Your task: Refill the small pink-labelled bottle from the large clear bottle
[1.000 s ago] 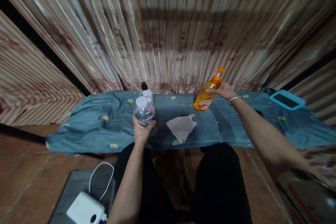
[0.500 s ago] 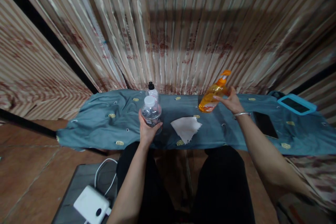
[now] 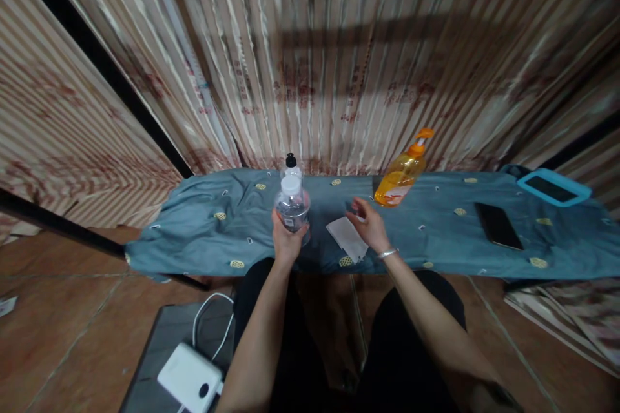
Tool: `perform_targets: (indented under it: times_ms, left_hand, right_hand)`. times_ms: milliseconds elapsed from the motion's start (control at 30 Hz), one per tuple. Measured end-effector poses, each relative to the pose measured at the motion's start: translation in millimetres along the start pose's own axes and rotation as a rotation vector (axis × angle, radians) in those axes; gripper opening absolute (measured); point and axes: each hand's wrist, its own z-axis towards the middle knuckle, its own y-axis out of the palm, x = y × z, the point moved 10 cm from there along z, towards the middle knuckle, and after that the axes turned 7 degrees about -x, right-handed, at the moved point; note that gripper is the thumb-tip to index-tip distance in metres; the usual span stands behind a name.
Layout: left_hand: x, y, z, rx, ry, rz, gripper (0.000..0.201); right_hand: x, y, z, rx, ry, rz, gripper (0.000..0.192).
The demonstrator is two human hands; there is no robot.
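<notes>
On the blue cloth (image 3: 203, 232), my left hand (image 3: 287, 242) wraps the clear bottle (image 3: 292, 210) upright; my right hand (image 3: 371, 226), fingers loosely spread, touches the white tissue (image 3: 345, 237); best pinch its edge gently.

We can read no text anywhere. The red marks on the curtain (image 3: 310, 87) at upper centre and the orange bottle (image 3: 403, 173) label are too blurred for us.
</notes>
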Motion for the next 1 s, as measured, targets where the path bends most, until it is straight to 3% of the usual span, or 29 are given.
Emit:
perform_targets:
  times_ms: [333, 433, 567, 733, 867, 1000]
  left_hand:
    - [-1, -2.3, 6, 0.024, 0.016, -0.018, 0.097]
    - [-2, -3.8, 9, 0.015, 0.021, -0.016, 0.099]
    - [-4, -4.0, 9, -0.002, 0.020, -0.017, 0.101]
    - [-2, 0.9, 8, -0.027, 0.038, -0.055, 0.106]
    - [0, 2.6, 7, -0.023, 0.079, -0.097, 0.118]
    - [10, -18.2, -7, 0.052, 0.151, -0.026, 0.119]
  right_hand:
    - [-118, 94, 132, -0.260, -0.189, -0.092, 0.042]
    - [-136, 116, 150, -0.323, -0.220, -0.112, 0.041]
    - [-139, 131, 153, -0.384, -0.253, -0.140, 0.035]
    - [-128, 106, 145, -0.353, -0.250, -0.212, 0.031]
    - [-117, 59, 127, -0.263, -0.225, -0.273, 0.030]
    - [-108, 4, 95, -0.151, -0.219, -0.329, 0.032]
